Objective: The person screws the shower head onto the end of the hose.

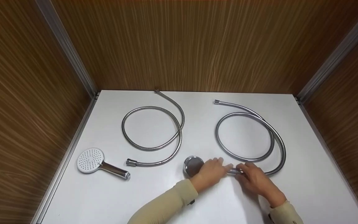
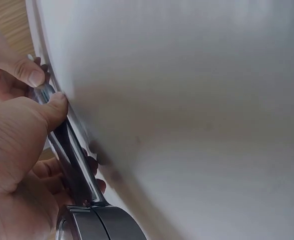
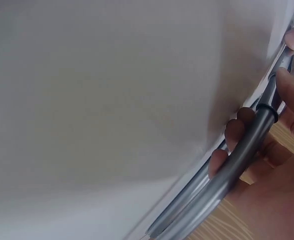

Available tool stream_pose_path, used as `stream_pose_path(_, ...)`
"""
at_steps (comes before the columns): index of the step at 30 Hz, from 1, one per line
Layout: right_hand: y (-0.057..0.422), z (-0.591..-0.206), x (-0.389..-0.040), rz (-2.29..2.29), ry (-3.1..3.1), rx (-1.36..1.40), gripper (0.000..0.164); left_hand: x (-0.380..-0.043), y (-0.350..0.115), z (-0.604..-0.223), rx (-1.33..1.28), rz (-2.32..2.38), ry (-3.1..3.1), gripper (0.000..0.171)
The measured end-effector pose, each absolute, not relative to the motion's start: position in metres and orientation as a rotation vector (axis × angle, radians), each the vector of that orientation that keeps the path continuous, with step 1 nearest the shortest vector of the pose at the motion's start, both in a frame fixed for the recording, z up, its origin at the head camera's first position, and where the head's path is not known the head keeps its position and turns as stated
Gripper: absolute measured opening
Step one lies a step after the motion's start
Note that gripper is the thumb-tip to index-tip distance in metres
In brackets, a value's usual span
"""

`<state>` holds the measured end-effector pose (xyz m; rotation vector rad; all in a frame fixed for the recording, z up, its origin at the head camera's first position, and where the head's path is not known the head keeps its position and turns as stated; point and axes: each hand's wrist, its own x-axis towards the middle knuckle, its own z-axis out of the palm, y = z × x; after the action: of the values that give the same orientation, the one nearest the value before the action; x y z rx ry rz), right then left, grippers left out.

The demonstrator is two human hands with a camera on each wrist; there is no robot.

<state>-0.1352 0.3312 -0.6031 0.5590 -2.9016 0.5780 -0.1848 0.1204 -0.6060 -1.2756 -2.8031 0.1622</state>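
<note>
My left hand (image 1: 211, 174) grips the handle of a chrome shower head (image 1: 193, 165), whose round head sticks out to the left of the fingers. In the left wrist view the thumb lies along the shiny handle (image 2: 72, 162), with fingers curled beneath. My right hand (image 1: 257, 181) holds the near end of a smooth grey shower hose (image 1: 282, 149), up against the handle's end. The right wrist view shows the hose (image 3: 247, 140) passing through the fingers, thumb on its metal end piece. The hands partly cover the joint, so how far the parts are engaged cannot be told.
A second shower head (image 1: 90, 160) with a white spray face lies at the left. Beside it, a ribbed metal hose (image 1: 151, 149) is looped on the white table (image 1: 197, 130). Wood-patterned panels (image 1: 179, 46) enclose the back and both sides.
</note>
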Motion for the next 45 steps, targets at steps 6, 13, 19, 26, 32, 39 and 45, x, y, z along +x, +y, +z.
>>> stream_pose_path(6, 0.330, -0.602, -0.135, 0.570, -2.875, 0.568, 0.020, -0.183, 0.118, -0.606, -1.254, 0.123, -2.807, 0.041)
stream_pose_path(13, 0.326, -0.598, -0.136, 0.575, -2.844, 0.565, 0.019, -0.183, 0.117, -0.606, -1.265, 0.192, -2.750, 0.039)
stream_pose_path(19, 0.318, -0.595, -0.139, 0.587, -2.872, 0.572, 0.033, -0.181, 0.115, -0.599, -1.256, 0.165, -2.762, 0.045)
stream_pose_path(26, 0.308, -0.588, -0.143, 0.568, -2.855, 0.600, 0.039, -0.185, 0.103, -0.587, -1.272, 0.045, -2.779, 0.045)
stream_pose_path(32, 0.296, -0.584, -0.149, 0.552, -2.779, 0.651, 0.033, -0.195, 0.088, -0.583, -1.273, 0.000, -2.709, 0.032)
stream_pose_path(39, 0.277, -0.579, -0.157, 0.596, -2.786, 0.659, 0.033, -0.203, 0.069, -0.578, -1.226, -0.160, -2.668, 0.027)
stream_pose_path(45, 0.258, -0.574, -0.163, 0.612, -2.738, 0.683, 0.033, -0.203, 0.045, -0.573, -1.139, -0.239, -2.714, 0.026)
